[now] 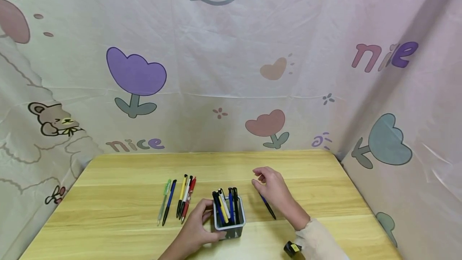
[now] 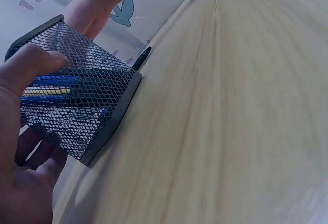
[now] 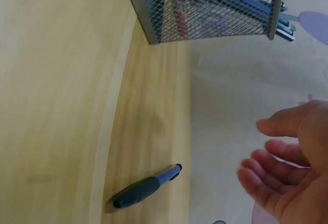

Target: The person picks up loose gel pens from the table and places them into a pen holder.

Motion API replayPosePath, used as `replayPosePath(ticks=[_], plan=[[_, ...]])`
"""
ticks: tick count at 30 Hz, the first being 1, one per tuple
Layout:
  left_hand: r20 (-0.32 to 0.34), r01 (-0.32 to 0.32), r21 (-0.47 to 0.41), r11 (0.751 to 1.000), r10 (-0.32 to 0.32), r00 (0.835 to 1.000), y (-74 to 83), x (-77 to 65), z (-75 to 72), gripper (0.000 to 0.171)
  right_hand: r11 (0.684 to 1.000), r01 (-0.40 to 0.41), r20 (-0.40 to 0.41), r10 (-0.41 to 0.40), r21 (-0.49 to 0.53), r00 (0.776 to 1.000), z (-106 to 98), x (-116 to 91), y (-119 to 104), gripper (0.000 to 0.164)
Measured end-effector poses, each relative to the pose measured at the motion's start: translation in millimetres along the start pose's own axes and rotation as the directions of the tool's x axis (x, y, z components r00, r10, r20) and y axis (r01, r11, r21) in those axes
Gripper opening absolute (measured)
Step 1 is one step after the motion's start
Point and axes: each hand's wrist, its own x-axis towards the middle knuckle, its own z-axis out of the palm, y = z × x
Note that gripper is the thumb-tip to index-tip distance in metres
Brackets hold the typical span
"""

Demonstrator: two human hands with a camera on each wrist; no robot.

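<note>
My left hand (image 1: 196, 228) grips a black mesh pen holder (image 2: 102, 126), thumb across its near side and fingers round the left side. Several pens (image 1: 227, 208) stand in the holder, blue, black, white and yellow ones among them. Right of it, my right hand (image 1: 272, 187) hovers over the table with fingers loosely bent and nothing in them. Beneath that hand lies a blue pen with a black grip (image 3: 148, 187), partly covered by the hand in the head view.
Left of the holder lie several pens: a green one (image 1: 164, 202), a blue one (image 1: 169, 202), then yellow, white and red ones (image 1: 189, 200) close together. The wooden table (image 1: 119, 196) backs onto a printed cloth (image 1: 202, 123). A black wrist device (image 1: 291, 248) sits by the right sleeve.
</note>
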Motion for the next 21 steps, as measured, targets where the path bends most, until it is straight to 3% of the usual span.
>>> replayPosePath(ticks=[8,13,21], plan=[[-0.003,0.000,0.000,1.000,0.000,1.000,0.8,-0.5,-0.3,0.074,0.994,-0.079,0.088,0.085,-0.072,0.993,9,7,10,0.029],[-0.002,-0.005,0.007,1.000,0.005,1.000,0.8,-0.7,-0.2,0.074,0.987,-0.124,0.171,0.140,-0.103,0.975,16,11,16,0.032],[-0.002,-0.015,0.011,1.000,0.015,1.000,0.4,-0.5,0.4,0.074,0.973,-0.120,0.247,0.167,-0.196,0.955,28,13,24,0.036]])
